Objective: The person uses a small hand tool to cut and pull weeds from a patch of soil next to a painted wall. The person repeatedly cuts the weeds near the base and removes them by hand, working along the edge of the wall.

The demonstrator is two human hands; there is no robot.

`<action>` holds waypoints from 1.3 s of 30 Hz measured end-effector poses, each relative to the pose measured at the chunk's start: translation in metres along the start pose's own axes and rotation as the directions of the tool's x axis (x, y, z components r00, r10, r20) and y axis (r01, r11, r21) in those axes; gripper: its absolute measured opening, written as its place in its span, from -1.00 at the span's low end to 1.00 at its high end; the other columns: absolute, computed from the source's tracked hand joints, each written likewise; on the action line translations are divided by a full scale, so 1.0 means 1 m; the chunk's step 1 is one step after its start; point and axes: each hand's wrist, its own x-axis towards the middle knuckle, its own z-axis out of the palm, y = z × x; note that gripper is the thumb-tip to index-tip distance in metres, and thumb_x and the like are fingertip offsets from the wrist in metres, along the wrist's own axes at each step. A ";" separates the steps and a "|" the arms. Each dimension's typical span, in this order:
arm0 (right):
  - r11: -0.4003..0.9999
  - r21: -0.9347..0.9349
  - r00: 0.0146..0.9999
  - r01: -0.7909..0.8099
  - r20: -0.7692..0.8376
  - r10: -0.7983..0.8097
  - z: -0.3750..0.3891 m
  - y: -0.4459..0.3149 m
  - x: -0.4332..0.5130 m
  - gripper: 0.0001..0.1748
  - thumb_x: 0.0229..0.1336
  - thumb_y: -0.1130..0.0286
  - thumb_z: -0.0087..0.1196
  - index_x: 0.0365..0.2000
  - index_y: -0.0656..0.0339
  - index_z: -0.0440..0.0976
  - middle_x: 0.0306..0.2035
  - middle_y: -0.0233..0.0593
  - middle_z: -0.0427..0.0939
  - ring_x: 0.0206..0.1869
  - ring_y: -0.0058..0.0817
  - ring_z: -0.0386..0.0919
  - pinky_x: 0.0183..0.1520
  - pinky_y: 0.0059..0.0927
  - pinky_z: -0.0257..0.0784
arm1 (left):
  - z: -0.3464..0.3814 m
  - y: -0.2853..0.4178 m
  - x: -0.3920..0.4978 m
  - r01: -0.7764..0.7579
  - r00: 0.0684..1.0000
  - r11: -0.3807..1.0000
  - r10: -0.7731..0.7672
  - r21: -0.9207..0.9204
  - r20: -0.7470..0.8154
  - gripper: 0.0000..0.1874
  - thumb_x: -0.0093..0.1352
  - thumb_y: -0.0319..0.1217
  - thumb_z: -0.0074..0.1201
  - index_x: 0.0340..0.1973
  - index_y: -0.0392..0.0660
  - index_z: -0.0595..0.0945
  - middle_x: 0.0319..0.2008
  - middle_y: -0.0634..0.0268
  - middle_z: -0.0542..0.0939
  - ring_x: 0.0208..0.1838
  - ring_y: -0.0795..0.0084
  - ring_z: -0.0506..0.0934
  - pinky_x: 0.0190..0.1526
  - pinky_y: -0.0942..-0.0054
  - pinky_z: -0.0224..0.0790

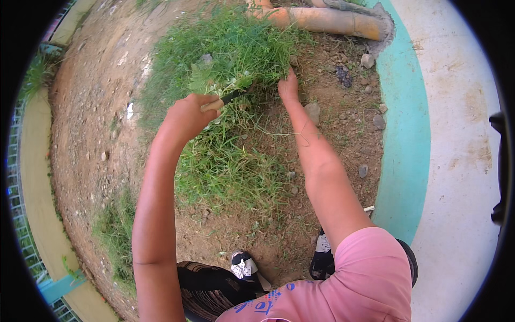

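Observation:
My left hand (189,116) grips the pale wooden handle (212,105) of a hand tool. Its dark metal shank (232,95) runs up and to the right, and the far end is lost among leaves. At the right edge of a thick clump of green grass (241,48), my right hand (289,87) is curled around some of the grass, its fingertips hidden. Broad-leaved weeds (199,78) grow among the grass by the tool. Below both hands lies a lower patch of grass (233,173).
Bare brown soil (334,104) with stones (367,60) borders the grass on the right. Beyond it runs a turquoise-edged concrete slab (406,161). An orange-stained pipe or post (334,22) crosses the top. My shoe (243,267) stands on soil. A low wall (38,169) with wire fencing lines the left.

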 end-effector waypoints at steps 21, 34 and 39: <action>0.868 -0.274 0.803 0.413 0.559 -0.206 0.049 -0.018 -0.172 -0.17 0.00 0.34 0.21 0.29 0.33 0.16 0.29 0.26 0.21 0.32 0.08 0.23 0.33 -0.10 0.20 | 0.054 0.045 -0.007 -0.278 0.949 0.863 0.316 0.421 -0.022 -0.57 0.34 -0.40 0.06 0.12 0.24 0.63 -0.15 0.13 0.66 -0.07 0.10 0.62 -0.04 0.16 0.50; 0.663 -0.588 0.886 0.463 0.286 -0.365 -0.061 0.002 -0.116 -0.56 0.04 0.56 0.20 0.00 0.14 0.54 0.01 -0.14 0.49 0.16 -0.14 0.41 0.18 -0.23 0.38 | -0.022 -0.050 -0.016 0.008 0.992 0.971 -0.038 0.238 0.120 -0.68 0.41 -0.12 0.09 0.02 0.14 0.70 -0.15 0.14 0.69 -0.07 0.05 0.62 -0.02 0.15 0.46; 0.784 -0.512 0.931 0.350 0.098 -0.352 -0.046 0.024 -0.089 -0.78 0.09 0.54 0.15 -0.22 0.15 0.64 -0.24 -0.19 0.57 -0.13 -0.23 0.57 -0.12 -0.25 0.47 | -0.022 -0.017 -0.030 -0.103 0.994 0.955 0.087 0.279 0.069 -0.70 0.45 -0.17 0.03 0.02 0.12 0.69 -0.16 0.13 0.68 -0.07 0.05 0.61 -0.03 0.15 0.46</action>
